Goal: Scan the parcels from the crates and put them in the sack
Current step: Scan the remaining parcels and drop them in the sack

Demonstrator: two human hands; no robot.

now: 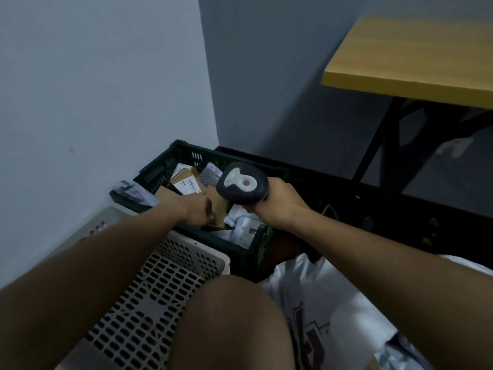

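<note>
Now right hand (280, 204) grips scanner (242, 183), head aimed left; left hand (198, 212) grasps a parcel (217, 206).

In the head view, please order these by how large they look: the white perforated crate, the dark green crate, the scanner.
1. white perforated crate, though it is nearest the camera
2. dark green crate
3. scanner, held in the right hand

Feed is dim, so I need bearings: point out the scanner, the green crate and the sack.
scanner (242, 183), head view, on its light top panel.
green crate (170, 164), head view, on its far-left wall.
sack (314, 287), head view, on the white fabric beside the knee.
</note>
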